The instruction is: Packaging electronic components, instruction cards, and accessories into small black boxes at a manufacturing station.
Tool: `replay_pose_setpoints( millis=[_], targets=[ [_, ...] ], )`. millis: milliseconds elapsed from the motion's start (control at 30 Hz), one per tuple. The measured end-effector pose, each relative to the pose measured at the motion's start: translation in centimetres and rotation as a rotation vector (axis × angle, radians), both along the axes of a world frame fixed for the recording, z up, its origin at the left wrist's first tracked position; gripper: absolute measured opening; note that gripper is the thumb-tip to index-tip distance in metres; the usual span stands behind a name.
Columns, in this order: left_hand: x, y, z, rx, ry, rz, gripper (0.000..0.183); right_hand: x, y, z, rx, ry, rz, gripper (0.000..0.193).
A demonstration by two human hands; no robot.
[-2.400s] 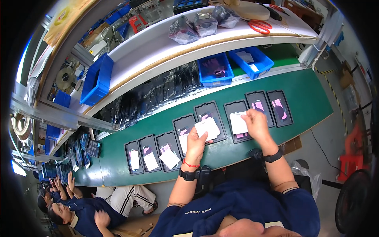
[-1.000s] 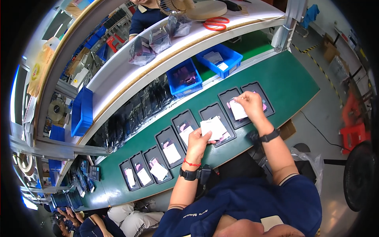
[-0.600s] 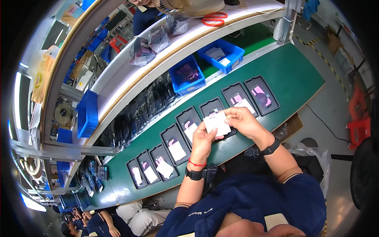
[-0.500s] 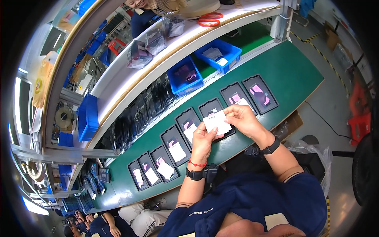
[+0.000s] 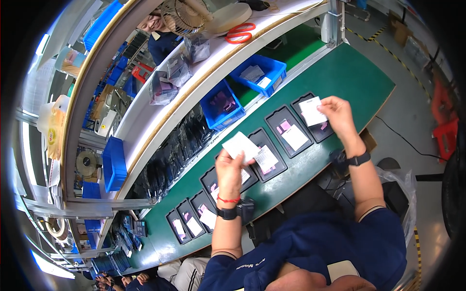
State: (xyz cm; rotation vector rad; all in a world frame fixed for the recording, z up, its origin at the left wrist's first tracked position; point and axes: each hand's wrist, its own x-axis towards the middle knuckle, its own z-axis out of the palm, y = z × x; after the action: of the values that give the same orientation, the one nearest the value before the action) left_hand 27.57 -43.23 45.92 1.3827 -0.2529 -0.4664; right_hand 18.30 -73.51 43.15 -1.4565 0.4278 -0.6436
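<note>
Green worktop (image 5: 357, 72) stretches across a busy workshop, as I watch through the head camera from my remote post. Pinched at thumb and fingers, the right hand (image 5: 341, 117) grips the right edge of a near-square white card (image 5: 310, 110). I see the card extend leftward from those fingertips, overlapping the rightmost black tray (image 5: 314, 134), whose long axis slants from upper left to lower right. Whether the card touches anything beneath it, I cannot tell; a pink piece (image 5: 324, 125) shows just beyond its lower edge. Right is plainly the nearer hand to that tray. Well apart to the left, the left hand (image 5: 229, 175) clasps white card stock (image 5: 240, 145), thumb on top; I cannot count its sheets. Between the hands, the second tray from the right (image 5: 275, 118) holds a lettered card (image 5: 294, 137), and more trays line up toward the left. Behind the row stand two blue bins (image 5: 228, 121); beyond, red-handled scissors (image 5: 240, 33) lie on a white shelf (image 5: 286, 19), where a co-worker (image 5: 162, 46) is partly in view.
</note>
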Motion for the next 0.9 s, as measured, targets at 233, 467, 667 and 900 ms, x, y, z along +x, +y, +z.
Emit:
replay_pose_setpoints(
  millis=[233,467,667,900],
  targets=[
    [8.7,-3.6,3.0,0.080,-0.061,0.140,0.033,0.1,-3.4,-4.0,-0.496,0.379,-0.104,0.007],
    [16.9,-14.1,0.3,0.306,-0.620,0.198,0.044,1.0,-0.9,-3.1,-0.704,0.418,-0.042,0.020],
    [17.1,-18.5,-3.3,0.756,-0.643,0.321,0.017,0.2,1.5,-3.9,-0.886,0.395,0.015,0.047],
    [8.0,-2.8,2.4,0.633,-0.733,-0.350,0.032,0.4,2.4,-3.6,-0.960,0.331,0.217,0.043]
  ],
)
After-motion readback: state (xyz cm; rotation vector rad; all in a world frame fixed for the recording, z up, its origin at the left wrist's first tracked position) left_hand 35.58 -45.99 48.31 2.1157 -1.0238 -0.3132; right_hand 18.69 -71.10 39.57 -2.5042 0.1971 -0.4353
